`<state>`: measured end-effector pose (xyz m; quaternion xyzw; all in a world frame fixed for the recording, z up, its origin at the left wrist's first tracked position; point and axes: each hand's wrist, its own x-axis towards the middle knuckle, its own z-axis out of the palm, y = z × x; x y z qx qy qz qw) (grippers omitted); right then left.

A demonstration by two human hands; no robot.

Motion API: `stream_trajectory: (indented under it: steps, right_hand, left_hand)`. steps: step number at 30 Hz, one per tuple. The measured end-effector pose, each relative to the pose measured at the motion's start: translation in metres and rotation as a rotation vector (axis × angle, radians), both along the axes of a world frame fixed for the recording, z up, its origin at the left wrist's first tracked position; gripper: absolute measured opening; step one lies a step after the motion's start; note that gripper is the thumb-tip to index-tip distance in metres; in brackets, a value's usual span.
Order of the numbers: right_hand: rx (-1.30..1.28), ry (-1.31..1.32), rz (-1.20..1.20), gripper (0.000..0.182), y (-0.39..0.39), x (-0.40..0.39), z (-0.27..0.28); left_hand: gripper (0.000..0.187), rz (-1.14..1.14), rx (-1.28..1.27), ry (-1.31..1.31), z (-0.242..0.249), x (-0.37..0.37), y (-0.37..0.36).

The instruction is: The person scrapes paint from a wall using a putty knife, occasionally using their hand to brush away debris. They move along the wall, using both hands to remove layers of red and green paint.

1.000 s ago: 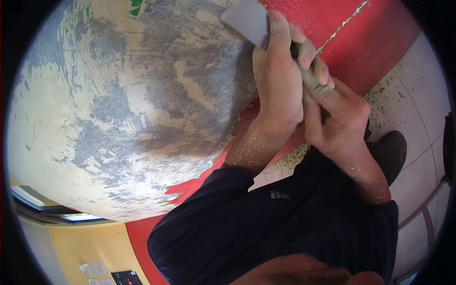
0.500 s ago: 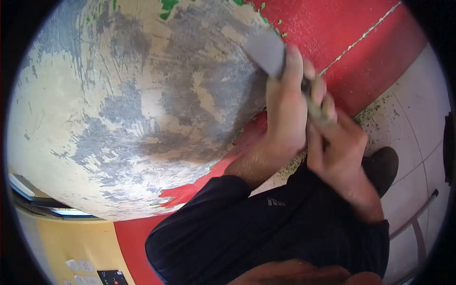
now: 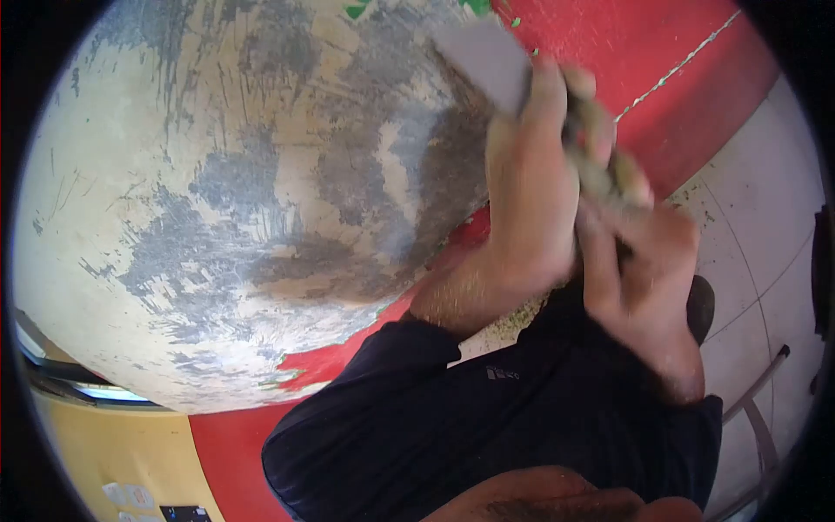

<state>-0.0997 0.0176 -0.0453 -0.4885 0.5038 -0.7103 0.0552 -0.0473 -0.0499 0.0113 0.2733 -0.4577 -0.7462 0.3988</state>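
I saw the scraper (image 3: 487,65) shift along the wall (image 3: 217,244), probably mid-stroke.
Left hand (image 3: 532,187) and right hand (image 3: 645,261) gripped it.

Here's the patchy wall (image 3: 287,191), grey and cream, meeting red paint (image 3: 609,43) split by a jagged pale line (image 3: 663,83)! Pale tiles (image 3: 739,261) alongside, crumbs (image 3: 513,324) strewn over them; farther off, papers (image 3: 137,497) on a yellow wall (image 3: 113,439), a bright gap (image 3: 111,394) glowing near it!
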Motion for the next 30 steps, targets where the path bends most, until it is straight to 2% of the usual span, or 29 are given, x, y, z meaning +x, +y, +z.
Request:
stream_trajectory:
  steps: [1, 3, 4, 5, 6, 7, 8, 11, 14, 15, 18, 19, 22, 23, 25, 26, 28, 30]
  right_hand:
    - [-0.011, 0.002, -0.013, 0.020, 0.002, 0.003, 0.000]
    - [0.106, 0.124, 0.003, 0.019, 0.006, -0.003, 0.000]
    - [0.062, 0.130, -0.040, 0.021, 0.000, -0.008, 0.004]
    - [0.017, 0.132, -0.078, 0.022, -0.010, -0.011, 0.010]
    - [-0.027, 0.134, -0.117, 0.024, -0.016, -0.010, 0.015]
    - [-0.041, -0.015, -0.069, 0.025, -0.020, -0.005, 0.018]
    - [-0.061, -0.006, -0.059, 0.025, -0.014, -0.001, 0.014]
    - [-0.051, 0.033, -0.055, 0.025, -0.004, 0.009, -0.005]
    - [0.028, 0.190, -0.057, 0.025, -0.009, 0.000, 0.005]
    - [-0.041, 0.110, -0.067, 0.014, -0.017, -0.002, 0.017]
    - [-0.002, 0.156, -0.058, 0.014, -0.004, -0.002, 0.027]
    - [-0.003, 0.113, -0.001, 0.016, 0.004, 0.004, 0.017]
    - [0.017, 0.235, -0.030, 0.022, -0.004, 0.004, 0.016]
    - [0.041, 0.179, -0.011, 0.023, -0.006, 0.003, 0.022]
    - [0.093, 0.062, 0.033, 0.024, -0.005, -0.001, 0.053]
    - [0.088, 0.100, 0.068, 0.024, 0.002, 0.001, 0.051]
    - [0.064, 0.190, 0.112, 0.025, 0.014, 0.003, 0.035]
    - [-0.023, 0.148, 0.041, 0.018, 0.002, 0.008, 0.031]
  left_hand:
    - [0.026, -0.071, -0.013, -0.069, -0.003, 0.008, 0.005]
    - [0.026, 0.000, -0.046, -0.046, 0.000, 0.001, 0.002]
    - [0.026, 0.040, -0.066, -0.039, 0.003, -0.004, -0.001]
    - [0.028, -0.015, -0.124, 0.048, 0.007, -0.008, -0.008]
    - [0.028, -0.048, -0.172, -0.017, 0.009, -0.007, -0.015]
    - [0.029, -0.083, -0.223, -0.076, 0.012, -0.005, -0.021]
    - [0.030, -0.120, -0.282, -0.125, 0.016, -0.004, -0.024]
    - [0.033, -0.011, -0.025, -0.095, -0.008, 0.011, 0.001]
    - [0.032, 0.026, -0.134, 0.021, 0.005, -0.001, -0.013]
    - [0.031, -0.003, -0.279, 0.038, 0.014, -0.007, -0.022]
    - [0.032, -0.016, -0.145, 0.078, 0.027, -0.004, -0.010]
    - [0.031, -0.017, -0.019, 0.050, 0.016, 0.003, -0.004]
    - [0.031, 0.054, -0.128, 0.018, 0.010, 0.008, -0.006]
    - [0.028, 0.011, -0.228, 0.025, 0.016, 0.008, -0.014]
    - [0.027, 0.008, -0.198, 0.056, 0.041, 0.002, -0.009]
    - [0.027, 0.006, -0.181, 0.083, 0.049, 0.001, -0.006]
    - [0.025, -0.010, -0.122, 0.042, 0.034, 0.015, 0.001]
    - [0.024, -0.010, -0.113, 0.047, 0.021, 0.020, -0.003]
